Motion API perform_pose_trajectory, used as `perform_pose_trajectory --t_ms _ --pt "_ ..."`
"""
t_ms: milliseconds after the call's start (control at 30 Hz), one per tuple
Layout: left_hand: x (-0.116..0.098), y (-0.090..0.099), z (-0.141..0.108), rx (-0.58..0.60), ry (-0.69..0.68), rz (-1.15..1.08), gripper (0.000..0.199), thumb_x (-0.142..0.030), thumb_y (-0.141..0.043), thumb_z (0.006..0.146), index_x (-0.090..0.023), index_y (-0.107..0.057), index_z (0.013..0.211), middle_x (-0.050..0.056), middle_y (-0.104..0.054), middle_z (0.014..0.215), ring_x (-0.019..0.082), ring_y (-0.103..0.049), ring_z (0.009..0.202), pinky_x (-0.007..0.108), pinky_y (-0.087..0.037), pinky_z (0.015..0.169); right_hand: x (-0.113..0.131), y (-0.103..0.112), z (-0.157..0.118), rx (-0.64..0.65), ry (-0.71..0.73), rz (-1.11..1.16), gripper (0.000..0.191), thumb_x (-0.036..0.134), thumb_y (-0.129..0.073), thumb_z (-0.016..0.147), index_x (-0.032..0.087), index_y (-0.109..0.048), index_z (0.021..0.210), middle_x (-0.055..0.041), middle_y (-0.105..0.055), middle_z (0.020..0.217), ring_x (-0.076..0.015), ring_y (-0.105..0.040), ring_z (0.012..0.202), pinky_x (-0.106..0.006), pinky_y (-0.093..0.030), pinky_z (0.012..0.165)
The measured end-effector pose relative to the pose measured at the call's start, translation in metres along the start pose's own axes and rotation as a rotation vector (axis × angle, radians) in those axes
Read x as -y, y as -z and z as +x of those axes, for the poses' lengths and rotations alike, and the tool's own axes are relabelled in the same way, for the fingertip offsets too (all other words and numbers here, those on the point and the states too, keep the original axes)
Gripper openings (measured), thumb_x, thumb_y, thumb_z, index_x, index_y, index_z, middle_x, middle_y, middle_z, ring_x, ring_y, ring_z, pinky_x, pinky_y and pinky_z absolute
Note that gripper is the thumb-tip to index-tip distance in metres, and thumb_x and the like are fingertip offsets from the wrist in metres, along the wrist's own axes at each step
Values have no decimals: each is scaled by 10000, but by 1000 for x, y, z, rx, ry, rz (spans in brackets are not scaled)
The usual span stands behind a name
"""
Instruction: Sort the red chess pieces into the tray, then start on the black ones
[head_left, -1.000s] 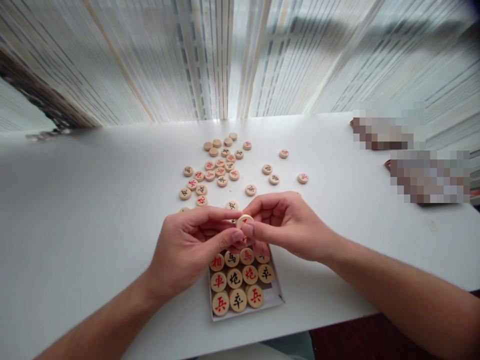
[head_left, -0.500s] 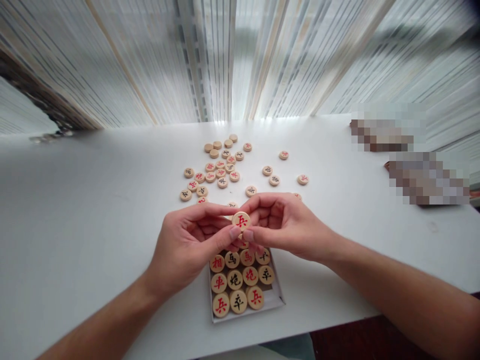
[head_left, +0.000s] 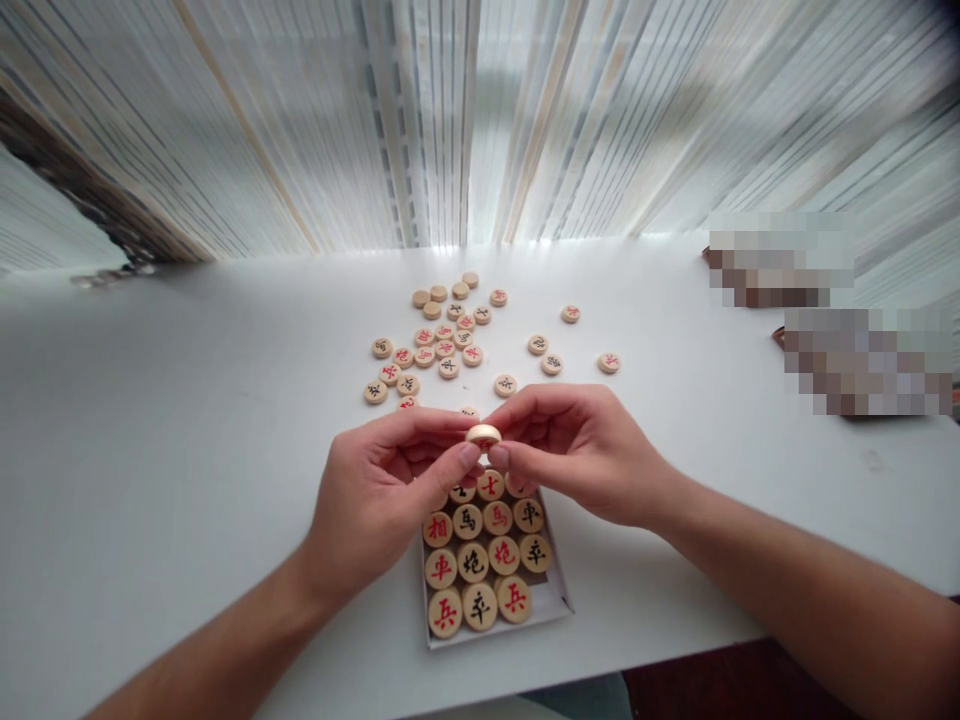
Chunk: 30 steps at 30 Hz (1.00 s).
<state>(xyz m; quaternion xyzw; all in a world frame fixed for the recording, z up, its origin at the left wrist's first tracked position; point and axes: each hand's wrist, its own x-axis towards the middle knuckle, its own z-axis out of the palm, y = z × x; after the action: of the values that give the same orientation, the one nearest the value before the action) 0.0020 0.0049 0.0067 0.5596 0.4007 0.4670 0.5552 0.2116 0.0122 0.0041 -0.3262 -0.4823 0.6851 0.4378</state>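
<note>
Head view: behind, a striped curtain (head_left: 510, 120), then a white table (head_left: 225, 450). At the near edge, a box (head_left: 556, 602) with rows of boxed pieces (head_left: 472, 562), bare at its near right corner. Above its far end, left hand (head_left: 375, 485) and right hand (head_left: 589, 450), both pinching one disc by thumb and fingertips from opposite sides. Beyond, scattered loose pieces (head_left: 505, 385). Smallest of all, the disc (head_left: 484, 437), up between the hands, clear of the box. To handle it well, probably best to keep both pinches light and level, at the rim, off the marking. Round, so without a long axis across the face; nearly edge-on, broad left to right, with a trace of red below, so apparently tipped face-down toward the wearer
</note>
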Motion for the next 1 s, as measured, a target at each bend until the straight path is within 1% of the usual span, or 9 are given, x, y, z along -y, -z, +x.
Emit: perform_pose_trajectory --t_ms 167,267,367,467,567,633,700,867,1000 --pt "4 1 -4 -52 -111 107 183 -107 -886 866 -242 -882 989 -9 -871 919 118 -838 795 125 -678 754 -2 0 -4 -53 149 -275 215 146 -934 815 165 -863 1017 -54 -833 864 -129 -742 721 -197 -611 646" --pt "6 1 -4 -56 -147 126 220 -100 -880 871 -273 -883 1007 -35 -870 936 99 -835 811 118 -676 793 -2 -1 -4 -68 186 -328 169 166 -922 828 160 -860 985 -60 -831 873 -129 -726 715 -202 -600 634" --pt "6 1 -5 -63 -133 101 270 -88 -888 860 -297 -883 1031 -46 -879 960 98 -844 814 109 -675 786 -2 -1 -2 -69 103 -205 153 192 -936 823 165 -854 949 -47 -823 843 -115 -715 671 -188 -598 606" --pt "6 0 -5 -55 -122 79 325 -64 -902 835 -309 -885 1048 -47 -886 966 106 -853 821 107 -676 794 -1 -1 0 -69 -15 -49 235 226 -974 789 169 -847 979 -29 -806 802 -103 -692 591 -191 -596 556" --pt "4 -1 -5 -39 -93 58 329 -64 -898 837 -307 -889 1059 -34 -888 950 124 -859 818 121 -684 786 -2 1 0 -56 -74 5 253 259 -979 794 163 -856 993 -21 -781 754 -97 -671 561 -189 -583 524" --pt "3 -1 -4 -47 -54 34 322 -65 -916 815 -294 -894 1040 -21 -887 932 144 -863 819 129 -689 768 -2 2 0 -50 -91 20 236 273 -961 824 169 -872 1016 -21 -780 751 -90 -668 567 -183 -586 529" --pt "1 -1 -3 -59 -11 5 308 -74 -939 788 -280 -900 1014 -11 -885 899 161 -864 808 138 -693 751 -2 2 0 -49 -95 33 268 262 -963 822 187 -883 1066 -28 -800 781 -89 -680 586 -177 -592 543" --pt "-1 0 0 -72 71 -55 256 -121 -963 773 -253 -904 985 11 -882 873 179 -858 764 180 -709 716 -1 2 2 -49 -106 66 461 196 -1042 674 207 -889 1109 -67 -851 873 -147 -775 723 -207 -652 650" --pt "-1 0 1 -41 103 -83 227 -151 -959 791 -238 -902 992 21 -876 855 177 -848 749 204 -713 719 0 1 3 -51 -99 69 487 204 -1054 648 219 -890 1106 -75 -862 899 -174 -802 775 -237 -677 697"
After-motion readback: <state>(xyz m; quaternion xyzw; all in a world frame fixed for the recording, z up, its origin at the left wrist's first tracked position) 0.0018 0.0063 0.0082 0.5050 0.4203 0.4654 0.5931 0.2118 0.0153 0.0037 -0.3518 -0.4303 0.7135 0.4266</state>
